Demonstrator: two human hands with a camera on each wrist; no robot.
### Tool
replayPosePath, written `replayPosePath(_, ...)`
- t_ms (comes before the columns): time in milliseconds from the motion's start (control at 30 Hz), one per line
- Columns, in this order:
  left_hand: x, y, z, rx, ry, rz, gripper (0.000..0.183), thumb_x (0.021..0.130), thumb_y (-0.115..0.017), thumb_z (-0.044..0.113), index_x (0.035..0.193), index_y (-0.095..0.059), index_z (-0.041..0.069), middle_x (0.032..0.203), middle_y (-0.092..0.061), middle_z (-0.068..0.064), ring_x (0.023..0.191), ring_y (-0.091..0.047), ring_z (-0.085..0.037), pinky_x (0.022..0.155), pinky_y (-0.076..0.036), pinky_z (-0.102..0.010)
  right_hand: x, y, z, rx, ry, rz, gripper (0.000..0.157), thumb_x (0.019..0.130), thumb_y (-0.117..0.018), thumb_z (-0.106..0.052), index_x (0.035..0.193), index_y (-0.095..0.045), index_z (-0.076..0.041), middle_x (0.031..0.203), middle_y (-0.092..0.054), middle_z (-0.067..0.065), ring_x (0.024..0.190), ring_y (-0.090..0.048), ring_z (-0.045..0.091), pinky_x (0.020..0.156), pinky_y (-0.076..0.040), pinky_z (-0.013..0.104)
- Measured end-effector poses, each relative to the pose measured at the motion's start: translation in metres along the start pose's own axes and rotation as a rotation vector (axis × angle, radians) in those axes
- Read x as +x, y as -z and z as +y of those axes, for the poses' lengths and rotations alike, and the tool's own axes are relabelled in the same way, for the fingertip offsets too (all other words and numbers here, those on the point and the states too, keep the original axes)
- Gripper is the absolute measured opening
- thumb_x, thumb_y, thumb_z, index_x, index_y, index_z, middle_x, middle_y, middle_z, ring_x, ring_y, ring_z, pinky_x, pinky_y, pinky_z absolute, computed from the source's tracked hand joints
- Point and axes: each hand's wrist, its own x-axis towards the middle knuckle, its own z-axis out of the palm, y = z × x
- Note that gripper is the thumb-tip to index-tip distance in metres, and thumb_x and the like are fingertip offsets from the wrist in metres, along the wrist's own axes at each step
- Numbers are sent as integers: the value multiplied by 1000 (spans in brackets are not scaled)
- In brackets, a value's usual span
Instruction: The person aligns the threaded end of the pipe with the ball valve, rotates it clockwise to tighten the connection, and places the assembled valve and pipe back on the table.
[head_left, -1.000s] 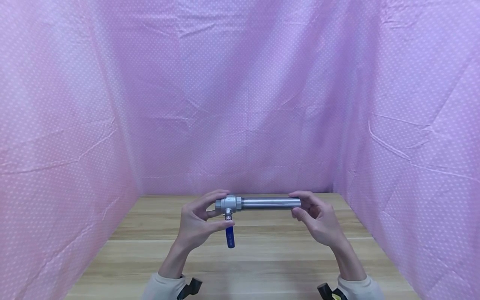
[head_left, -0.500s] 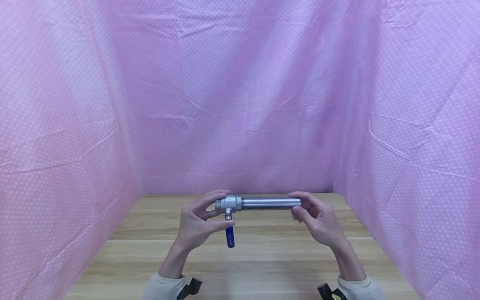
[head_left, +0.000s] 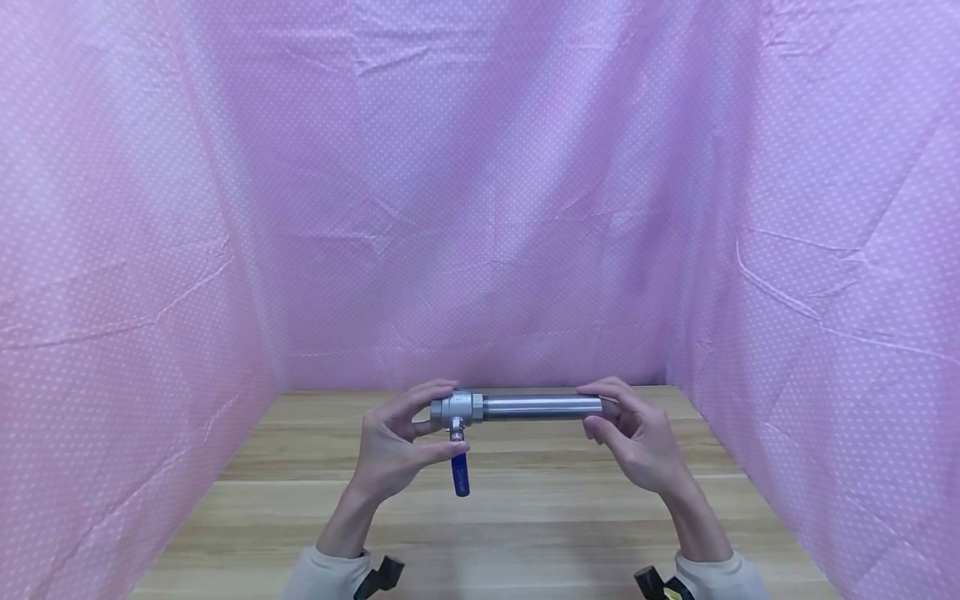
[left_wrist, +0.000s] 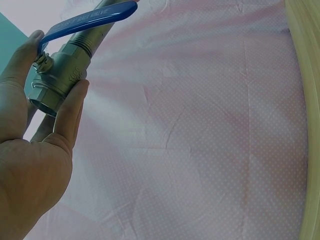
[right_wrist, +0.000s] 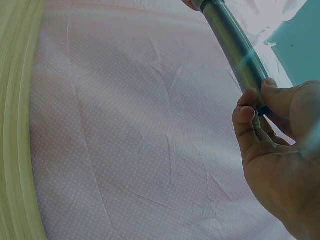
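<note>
A silver ball valve (head_left: 459,406) with a blue lever handle (head_left: 461,477) is joined at its right end to a steel pipe (head_left: 542,407), threads showing at the joint. The assembly is held level above the table. My left hand (head_left: 392,446) grips the valve body, its thumb against the lever near the stem. In the left wrist view the valve's open hexagonal end faces the palm. My right hand (head_left: 641,439) holds the pipe's free end between thumb and fingers. The right wrist view shows fingertips (right_wrist: 248,97) curled at that end.
A light wood-grain table (head_left: 495,533) lies below the hands. Pink dotted cloth (head_left: 480,208) hangs at the back and along both sides. A teal surface (right_wrist: 302,45) shows beyond the cloth in the right wrist view.
The fingers of my right hand have shifted slightly at the pipe's end, the knuckles rising a little. The left hand, valve and pipe stay in place.
</note>
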Motion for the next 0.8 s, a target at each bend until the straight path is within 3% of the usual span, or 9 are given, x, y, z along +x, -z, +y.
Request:
replayPosePath(200, 0, 0, 1, -6, -3, 0, 73, 70, -92, -26, 138, -68, -15, 144, -70, -32, 134, -74, -12, 104, -73, -45, 0, 0, 0, 17, 15, 8, 44, 94, -68, 28, 134, -68, 10, 109, -66, 6, 76, -67, 13, 52, -57, 28)
replayPosePath(400, 1, 0, 3, 2, -1, 5, 73, 70, -92, -26, 138, -69, -14, 145, -71, -30, 134, -74, -12, 104, -73, -45, 0, 0, 1, 27, 15, 11, 36, 99, -73, 17, 134, -68, 12, 103, -67, 9, 76, -67, 12, 54, -58, 28)
replayPosePath(800, 0, 0, 2, -4, -6, 1, 73, 70, -92, -26, 138, -69, -13, 146, -74, -19, 134, -74, -12, 104, -73, -45, -2, 0, 1, -20, 2, -6, 44, 94, -68, 27, 135, -68, 11, 86, -69, 10, 72, -66, 16, 58, -61, 22)
